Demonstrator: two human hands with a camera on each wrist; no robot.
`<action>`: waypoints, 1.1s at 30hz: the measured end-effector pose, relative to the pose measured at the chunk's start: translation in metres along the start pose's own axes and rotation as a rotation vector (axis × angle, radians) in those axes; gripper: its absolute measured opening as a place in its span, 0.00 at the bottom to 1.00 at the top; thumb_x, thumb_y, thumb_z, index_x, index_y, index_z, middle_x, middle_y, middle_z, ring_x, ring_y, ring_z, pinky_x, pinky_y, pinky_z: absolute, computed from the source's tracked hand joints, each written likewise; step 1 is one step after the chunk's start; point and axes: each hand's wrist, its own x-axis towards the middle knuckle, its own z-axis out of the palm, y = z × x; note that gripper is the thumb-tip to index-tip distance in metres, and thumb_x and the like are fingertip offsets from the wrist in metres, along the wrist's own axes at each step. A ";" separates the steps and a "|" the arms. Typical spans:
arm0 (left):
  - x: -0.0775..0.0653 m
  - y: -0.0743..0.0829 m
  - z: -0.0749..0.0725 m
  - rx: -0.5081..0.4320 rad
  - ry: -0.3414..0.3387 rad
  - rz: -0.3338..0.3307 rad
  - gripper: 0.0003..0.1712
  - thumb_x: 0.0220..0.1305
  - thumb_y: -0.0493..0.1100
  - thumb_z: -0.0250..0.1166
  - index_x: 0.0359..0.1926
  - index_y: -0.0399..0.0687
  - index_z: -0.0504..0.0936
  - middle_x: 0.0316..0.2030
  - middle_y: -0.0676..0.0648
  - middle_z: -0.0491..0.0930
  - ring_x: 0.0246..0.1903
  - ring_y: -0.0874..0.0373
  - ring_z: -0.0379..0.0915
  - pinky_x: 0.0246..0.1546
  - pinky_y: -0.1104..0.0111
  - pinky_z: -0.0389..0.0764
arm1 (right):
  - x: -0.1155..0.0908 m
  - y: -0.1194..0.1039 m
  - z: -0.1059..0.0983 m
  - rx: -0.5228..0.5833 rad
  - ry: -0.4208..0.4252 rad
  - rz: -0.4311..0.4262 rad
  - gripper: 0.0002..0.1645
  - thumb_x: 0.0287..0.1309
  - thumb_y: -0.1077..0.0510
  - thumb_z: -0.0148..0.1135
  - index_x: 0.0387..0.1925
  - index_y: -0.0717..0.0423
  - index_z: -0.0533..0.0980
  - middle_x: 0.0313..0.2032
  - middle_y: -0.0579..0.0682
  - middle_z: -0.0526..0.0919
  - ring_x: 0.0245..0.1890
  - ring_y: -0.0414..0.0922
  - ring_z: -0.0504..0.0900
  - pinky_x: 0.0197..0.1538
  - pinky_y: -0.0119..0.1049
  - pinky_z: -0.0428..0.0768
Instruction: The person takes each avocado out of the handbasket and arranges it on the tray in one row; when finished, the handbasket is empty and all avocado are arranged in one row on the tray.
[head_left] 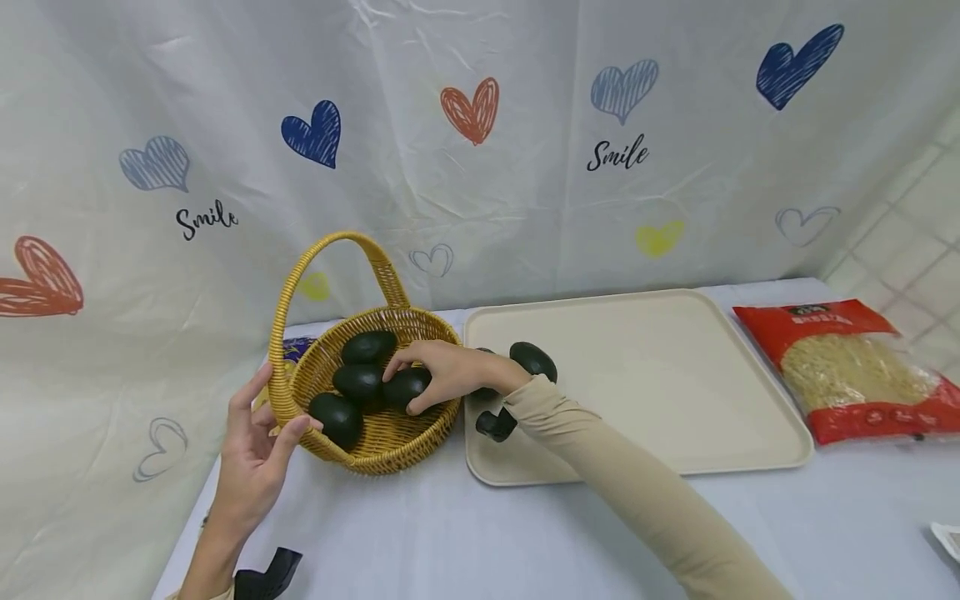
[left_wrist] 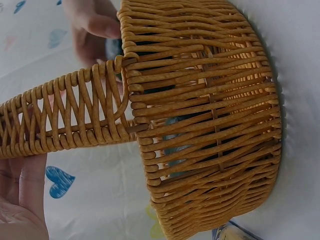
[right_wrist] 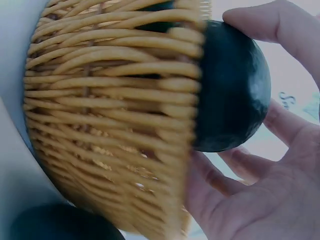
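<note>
A yellow woven basket [head_left: 397, 454] with a tall hoop handle stands at the left, holding several dark green avocados [head_left: 362, 383]. My left hand [head_left: 251, 467] grips the handle low on its left side; the left wrist view shows fingers behind the handle [left_wrist: 65, 112]. At the basket's right side, my right hand [head_left: 450, 371] holds an avocado [right_wrist: 232, 90] between thumb and fingers, level with the rim in the right wrist view. On the beige tray [head_left: 637, 392] lie one avocado [head_left: 532, 360] and another [head_left: 486, 352] partly hidden by the right wrist.
A red bag of pasta [head_left: 855, 371] lies right of the tray. Behind the basket's left side, a purple and yellow package [head_left: 296, 348] is partly covered. A curtain printed with hearts [head_left: 525, 208] hangs along the back. Something white [head_left: 947, 537] shows at the right edge.
</note>
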 end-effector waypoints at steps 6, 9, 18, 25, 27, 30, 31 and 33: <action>0.000 0.001 -0.002 0.021 0.005 -0.005 0.44 0.71 0.19 0.56 0.81 0.39 0.50 0.43 0.58 0.85 0.46 0.69 0.82 0.51 0.82 0.77 | -0.026 -0.004 -0.018 0.040 0.122 -0.040 0.29 0.58 0.58 0.76 0.61 0.52 0.79 0.61 0.46 0.79 0.60 0.41 0.74 0.63 0.34 0.73; 0.000 0.001 -0.002 0.019 0.008 -0.009 0.43 0.71 0.19 0.56 0.81 0.40 0.50 0.43 0.58 0.84 0.45 0.69 0.83 0.51 0.82 0.77 | -0.045 -0.003 -0.029 0.079 0.181 -0.033 0.30 0.58 0.57 0.76 0.62 0.50 0.79 0.61 0.45 0.79 0.58 0.43 0.74 0.57 0.37 0.79; 0.000 0.002 -0.002 0.032 0.022 -0.013 0.44 0.71 0.19 0.56 0.81 0.40 0.51 0.42 0.57 0.84 0.44 0.69 0.83 0.51 0.82 0.78 | -0.111 0.025 -0.048 0.240 0.341 0.092 0.32 0.58 0.60 0.77 0.64 0.47 0.78 0.63 0.46 0.77 0.59 0.51 0.74 0.52 0.45 0.85; -0.001 0.003 -0.003 0.005 0.028 -0.008 0.44 0.71 0.19 0.56 0.81 0.40 0.51 0.43 0.57 0.84 0.43 0.68 0.83 0.51 0.82 0.77 | -0.162 0.047 -0.056 0.248 0.420 0.181 0.32 0.58 0.61 0.77 0.64 0.50 0.77 0.65 0.49 0.76 0.58 0.53 0.74 0.54 0.40 0.85; 0.000 0.003 -0.002 0.001 0.028 0.000 0.44 0.71 0.19 0.56 0.81 0.39 0.51 0.43 0.56 0.84 0.43 0.68 0.84 0.50 0.82 0.78 | -0.174 0.055 -0.056 0.244 0.428 0.207 0.32 0.58 0.61 0.78 0.64 0.50 0.77 0.65 0.50 0.76 0.57 0.54 0.74 0.53 0.38 0.85; 0.001 0.003 -0.001 0.034 0.024 0.010 0.44 0.70 0.19 0.57 0.81 0.38 0.51 0.43 0.57 0.84 0.43 0.68 0.83 0.50 0.82 0.78 | -0.190 0.066 -0.055 0.230 0.444 0.252 0.32 0.58 0.62 0.78 0.64 0.51 0.77 0.65 0.51 0.76 0.55 0.55 0.73 0.53 0.36 0.85; 0.001 0.003 0.000 0.048 0.022 0.012 0.44 0.70 0.19 0.57 0.81 0.38 0.51 0.43 0.58 0.84 0.43 0.69 0.83 0.50 0.82 0.79 | -0.195 0.069 -0.054 0.223 0.451 0.267 0.32 0.58 0.62 0.78 0.64 0.52 0.77 0.65 0.51 0.76 0.55 0.55 0.73 0.52 0.36 0.84; 0.001 0.004 0.000 0.058 0.022 0.011 0.44 0.70 0.19 0.57 0.81 0.38 0.51 0.43 0.58 0.84 0.43 0.69 0.83 0.50 0.82 0.79 | -0.203 0.074 -0.054 0.210 0.464 0.295 0.32 0.59 0.61 0.78 0.64 0.51 0.77 0.65 0.52 0.77 0.55 0.56 0.73 0.52 0.36 0.84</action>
